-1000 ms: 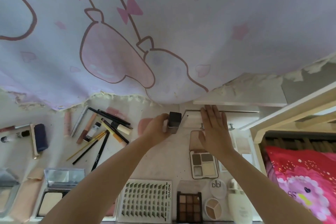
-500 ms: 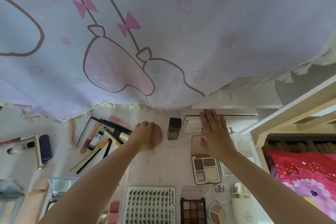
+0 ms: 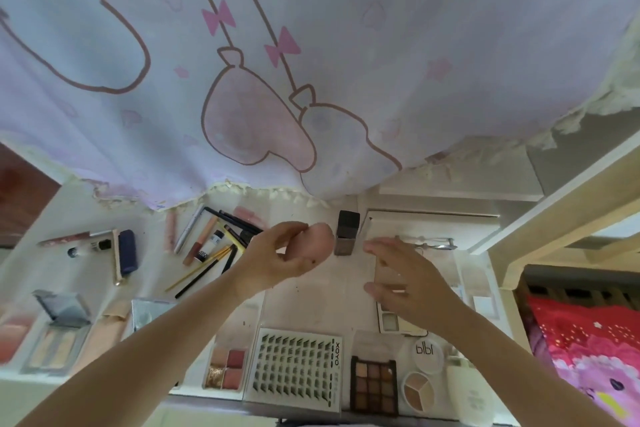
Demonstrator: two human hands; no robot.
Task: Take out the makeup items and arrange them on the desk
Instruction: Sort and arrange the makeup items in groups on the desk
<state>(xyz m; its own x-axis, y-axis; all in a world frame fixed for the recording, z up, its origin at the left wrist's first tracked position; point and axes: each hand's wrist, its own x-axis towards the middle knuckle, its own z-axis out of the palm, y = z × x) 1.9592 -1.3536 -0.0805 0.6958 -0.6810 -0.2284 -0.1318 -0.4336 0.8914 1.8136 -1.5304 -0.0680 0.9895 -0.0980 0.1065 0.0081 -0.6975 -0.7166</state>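
My left hand [image 3: 277, 255] holds a pink makeup sponge [image 3: 320, 241] above the middle of the white desk [image 3: 329, 291]. Just right of the sponge stands a dark square bottle [image 3: 347, 233]. My right hand [image 3: 403, 279] hovers open, fingers spread, over an open eyeshadow compact [image 3: 401, 324], partly hiding it. Pencils, brushes and tubes [image 3: 214, 243] lie in a loose pile at the left. A lash tray [image 3: 298, 369], a brown palette [image 3: 374, 385] and a blush quad [image 3: 227, 369] line the near edge.
A lilac cartoon curtain [image 3: 277, 80] hangs over the back of the desk. A white drawer unit [image 3: 433, 222] with a metal eyelash curler [image 3: 433, 243] sits behind my right hand. Open compacts [image 3: 59, 329] lie at the left; a red bedspread [image 3: 585, 347] is at the right.
My left hand let go of the dark bottle, which now stands alone, and picked up the pink sponge. My right hand came off the drawer front and drew back toward me.
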